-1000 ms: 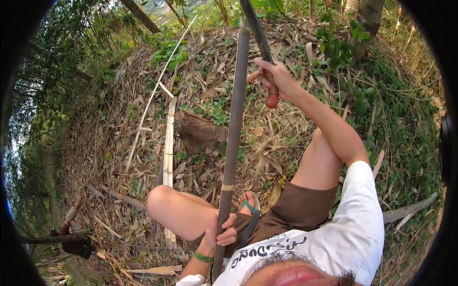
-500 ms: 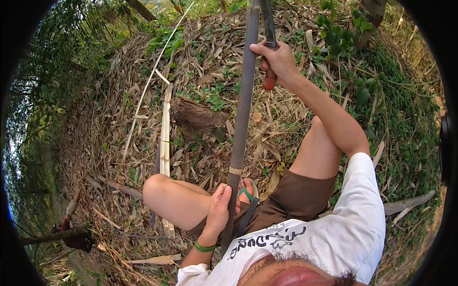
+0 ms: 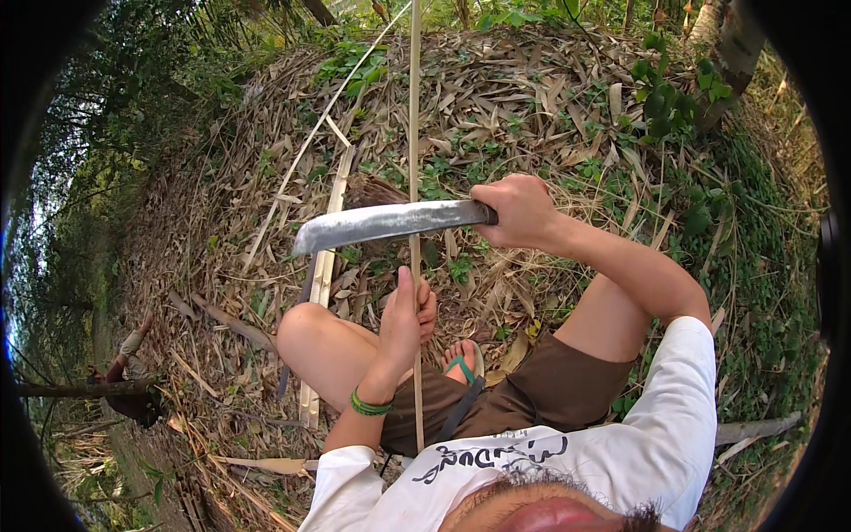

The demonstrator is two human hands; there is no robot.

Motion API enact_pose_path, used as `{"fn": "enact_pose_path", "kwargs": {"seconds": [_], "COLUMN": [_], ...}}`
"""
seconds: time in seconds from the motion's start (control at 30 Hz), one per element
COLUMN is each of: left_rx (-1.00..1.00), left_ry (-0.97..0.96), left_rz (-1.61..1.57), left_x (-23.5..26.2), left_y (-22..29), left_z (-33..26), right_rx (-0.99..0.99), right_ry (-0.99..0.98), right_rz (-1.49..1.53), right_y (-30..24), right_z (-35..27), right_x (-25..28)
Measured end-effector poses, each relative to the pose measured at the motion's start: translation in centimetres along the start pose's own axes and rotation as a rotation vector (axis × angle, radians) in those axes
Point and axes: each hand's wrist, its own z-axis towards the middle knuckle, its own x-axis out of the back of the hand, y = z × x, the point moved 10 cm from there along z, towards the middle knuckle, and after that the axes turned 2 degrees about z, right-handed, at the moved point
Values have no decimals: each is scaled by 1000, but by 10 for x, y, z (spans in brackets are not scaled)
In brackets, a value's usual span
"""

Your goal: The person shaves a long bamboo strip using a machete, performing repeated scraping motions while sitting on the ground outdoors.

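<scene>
A long bamboo strip (image 3: pixel 414 133) runs upright through the middle of the picture, its narrow pale edge showing. My left hand (image 3: pixel 403 319) is closed round its lower part, thumb pointing away from me. In my right hand (image 3: pixel 517 211) is a machete, its handle mostly hidden by the fist. The machete's broad grey blade (image 3: pixel 381 223) points left and crosses the strip just beyond my left hand; whether it touches the strip I cannot tell. The strip's near end comes down to my lap, over the brown shorts (image 3: pixel 567 381).
Split bamboo pieces (image 3: pixel 324 275) lie left of the strip, beside a dark wood stump (image 3: pixel 377 190). A long thin pale strip (image 3: pixel 301 160) lies farther left. Dry leaves cover the slope. Another person (image 3: pixel 133 399) is at the far left, near a branch. A tree trunk (image 3: pixel 737 53) stands far right.
The bamboo strip has turned from its broad grey face to its narrow edge. My right hand has come nearer, and the machete has swung from pointing away to lying across the strip.
</scene>
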Motion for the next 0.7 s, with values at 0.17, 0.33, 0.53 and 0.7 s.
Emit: {"fn": "enact_pose_path", "kwargs": {"seconds": [0.17, 0.33, 0.53, 0.7], "left_rx": [65, 138, 80, 107], "left_ry": [-100, -213, -139, -161], "left_rz": [-49, -31, 16, 77], "left_x": [-11, -26, -16, -10], "left_y": [-11, -26, -25, -39], "left_z": [-11, -21, -15, -31], "right_rx": [-106, -345, -162, -328], "right_ry": [31, 130, -98, 19], "right_rz": [-138, -122, -154, -114], "right_y": [25, 96, 25, 85], "right_z": [16, 13, 18, 18], "right_x": [13, 52, 17, 43]}}
